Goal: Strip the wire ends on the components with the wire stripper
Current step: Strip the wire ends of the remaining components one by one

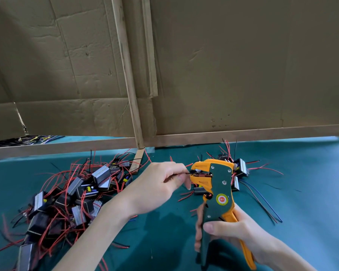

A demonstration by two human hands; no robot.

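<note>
My right hand (229, 233) grips the handles of an orange and dark green wire stripper (217, 190), held upright above the table with its jaws pointing left. My left hand (160, 184) pinches a thin black wire (186, 173) whose end sits in the stripper's jaws. The component on that wire is hidden behind my left hand. A large heap of black box components with red and black wires (74, 194) lies on the left. A smaller group of components (239, 169) lies behind the stripper on the right.
The table has a teal cloth (301, 202). A cardboard wall with wooden strips (129, 75) stands along the back edge. Loose red, black and blue wires (262, 204) trail to the right of the stripper.
</note>
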